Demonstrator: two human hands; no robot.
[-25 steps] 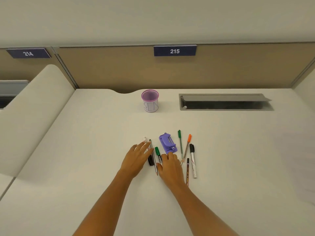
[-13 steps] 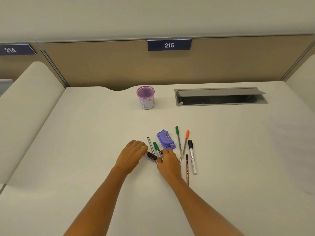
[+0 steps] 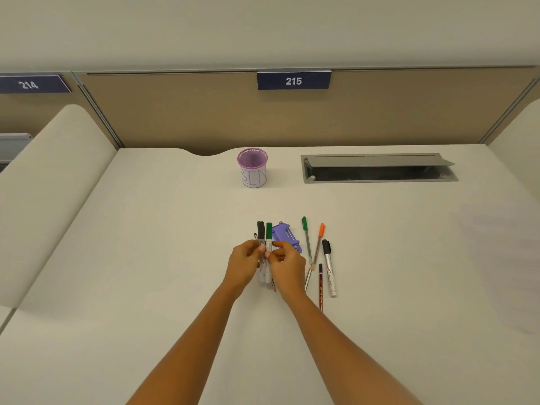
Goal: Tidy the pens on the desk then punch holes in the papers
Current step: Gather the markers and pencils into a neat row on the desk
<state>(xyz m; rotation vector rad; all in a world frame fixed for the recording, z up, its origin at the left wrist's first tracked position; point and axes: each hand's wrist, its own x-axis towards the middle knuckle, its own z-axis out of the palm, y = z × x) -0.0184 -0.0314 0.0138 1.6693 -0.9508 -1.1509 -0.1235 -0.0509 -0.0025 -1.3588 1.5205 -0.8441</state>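
My left hand (image 3: 245,264) grips a black-capped marker (image 3: 261,229) and my right hand (image 3: 285,266) grips a green-capped marker (image 3: 268,232); the two markers stand side by side between the hands, caps pointing away from me. A thin pen lies under or beside them, mostly hidden. A purple hole punch (image 3: 285,235) lies just behind my right hand. To the right lie a green pen (image 3: 306,238), an orange-capped pen (image 3: 319,239), a black-capped marker (image 3: 329,267) and a dark red pencil (image 3: 320,287). No papers are in view.
A purple mesh pen cup (image 3: 253,168) with a white label stands at the back of the white desk (image 3: 146,258). A grey cable tray (image 3: 380,168) with a raised lid sits to its right. Partition panels rise behind and on both sides.
Both hands closed on markers lying flat on the desk, lifted them and brought them together, caps pointing away. The camera tilted slightly.
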